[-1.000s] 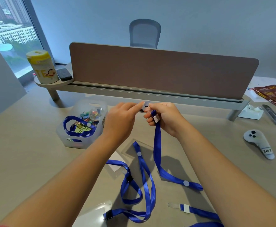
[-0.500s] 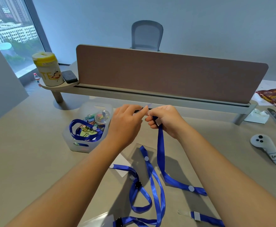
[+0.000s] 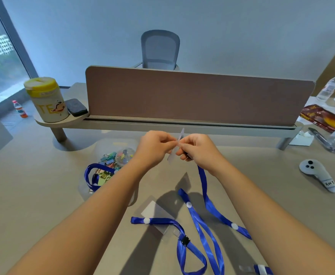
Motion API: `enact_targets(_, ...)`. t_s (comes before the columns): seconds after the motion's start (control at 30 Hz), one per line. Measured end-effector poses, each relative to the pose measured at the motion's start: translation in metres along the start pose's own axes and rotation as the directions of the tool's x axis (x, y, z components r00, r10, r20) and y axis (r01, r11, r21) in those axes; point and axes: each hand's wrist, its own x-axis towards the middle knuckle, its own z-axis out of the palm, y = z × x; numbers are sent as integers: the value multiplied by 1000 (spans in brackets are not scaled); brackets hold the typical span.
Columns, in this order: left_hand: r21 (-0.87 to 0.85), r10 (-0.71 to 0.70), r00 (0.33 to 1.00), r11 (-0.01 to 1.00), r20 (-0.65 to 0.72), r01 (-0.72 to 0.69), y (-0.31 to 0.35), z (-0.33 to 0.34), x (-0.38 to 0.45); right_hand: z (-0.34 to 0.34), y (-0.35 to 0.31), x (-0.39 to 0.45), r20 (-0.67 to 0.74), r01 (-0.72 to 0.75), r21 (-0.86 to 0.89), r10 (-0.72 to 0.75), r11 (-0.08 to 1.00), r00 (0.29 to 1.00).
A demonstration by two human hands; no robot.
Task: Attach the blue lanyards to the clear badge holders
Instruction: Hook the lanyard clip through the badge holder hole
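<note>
My left hand [image 3: 154, 146] and my right hand [image 3: 199, 150] meet above the desk, both pinching a clear badge holder [image 3: 175, 149] seen nearly edge-on. From my right hand a blue lanyard [image 3: 204, 187] hangs down to the desk and runs right, past a white snap. A second blue lanyard [image 3: 200, 229] lies looped on the desk below. Another clear badge holder [image 3: 154, 215] with a white card lies flat under a lanyard end. How the lanyard's end meets the held holder is hidden by my fingers.
A clear tub [image 3: 95, 187] at the left holds binder clips and another blue lanyard [image 3: 90, 175]. A brown divider panel [image 3: 198, 96] stands behind. A yellow-lidded canister [image 3: 46, 100] sits on the left shelf; a white controller [image 3: 317, 176] and bottles lie at right.
The clear holder has turned up on edge between my hands, which have drawn closer to me. The view has tilted, showing more desk at the right.
</note>
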Motion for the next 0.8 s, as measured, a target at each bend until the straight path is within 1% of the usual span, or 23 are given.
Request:
enact_targets(0.1, 243, 14, 996, 969, 88, -35, 2, -5, 7, 6, 3, 2, -23, -4, -85, 2, 996, 1000)
enact_targets(0.17, 406, 12, 989, 911, 146, -71, 5, -7, 12, 8, 8, 4, -46, -7, -163, 0, 987, 999)
enact_targets(0.2, 461, 14, 986, 883, 168, -91, 6, -6, 14, 8, 9, 4, -55, -11, -197, 0, 980, 998)
enact_targets(0.27, 520, 25, 979, 845, 200, -128, 11, -1, 17, 5, 12, 6, -62, -15, -255, -1, 967, 998)
enact_targets(0.33, 534, 27, 977, 834, 211, -138, 14, 4, 19, 0, 13, 6, -55, -4, -314, -14, 949, 998)
enact_targets(0.5, 491, 10, 987, 867, 159, -88, 18, 25, 22, -18, 22, 7, -15, 23, -386, -31, 922, 999)
enact_targets(0.67, 437, 42, 994, 896, 104, -84, 23, 44, 26, -36, 33, 7, 33, 92, -362, -86, 928, 996)
enact_targets(0.7, 403, 38, 994, 912, 103, -77, 23, 47, 27, -39, 34, 8, 51, 101, -354, -88, 930, 995)
enact_targets(0.73, 330, 25, 995, 942, 98, -56, 22, 50, 28, -43, 36, 10, 70, 106, -345, -87, 933, 994)
enact_targets(0.77, 220, -4, 996, 975, 92, -17, 20, 54, 29, -46, 38, 11, 85, 109, -325, -86, 939, 993)
enact_targets(0.8, 73, -51, 994, 996, 93, 44, 18, 57, 30, -50, 39, 13, 95, 107, -285, -83, 953, 992)
